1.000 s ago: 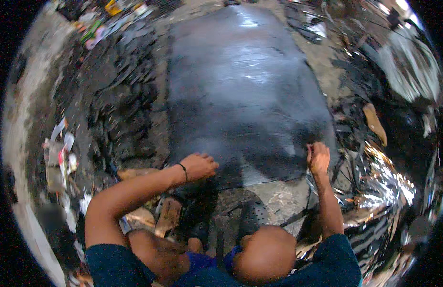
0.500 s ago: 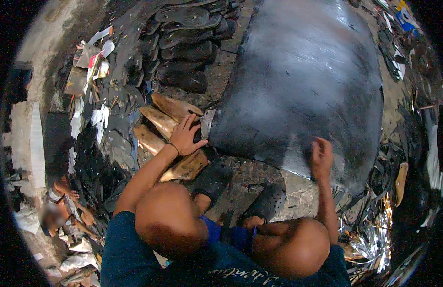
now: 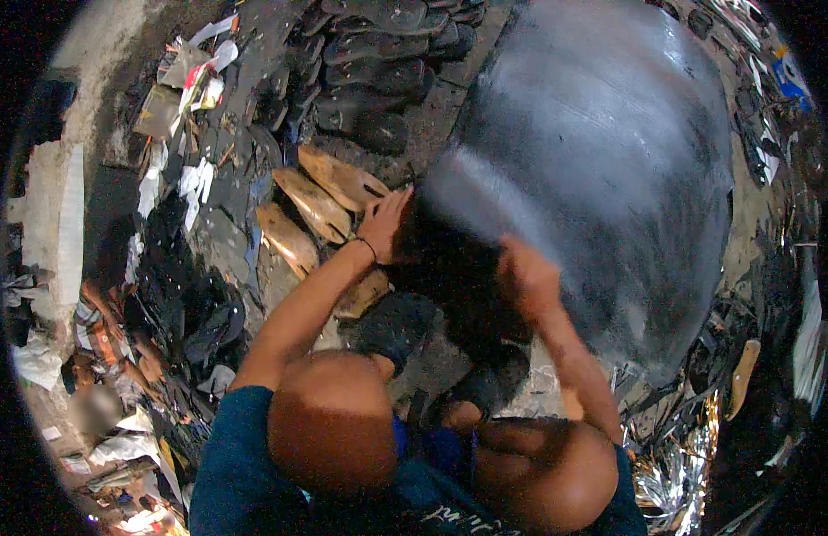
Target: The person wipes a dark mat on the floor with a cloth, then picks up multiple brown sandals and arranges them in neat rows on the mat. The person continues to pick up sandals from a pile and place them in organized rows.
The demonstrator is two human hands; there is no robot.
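Sheet's point(image 3: 610, 179) on the floor; I've got left hand point(image 3: 387, 225) at its edge by the lasts point(image 3: 314, 207), fingers stretched, right hand point(image 3: 530, 279) curled over it, blurry. Can't tell if either's gripping.

Black sheet point(image 3: 619, 152), apparently rubber, on floor point(image 3: 441, 116)

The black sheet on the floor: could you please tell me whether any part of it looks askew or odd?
Yes: near its closest left corner, the black sheet looks bent between the left hand and the right hand, with a pale band above a dark area, while the rest lies flatter.
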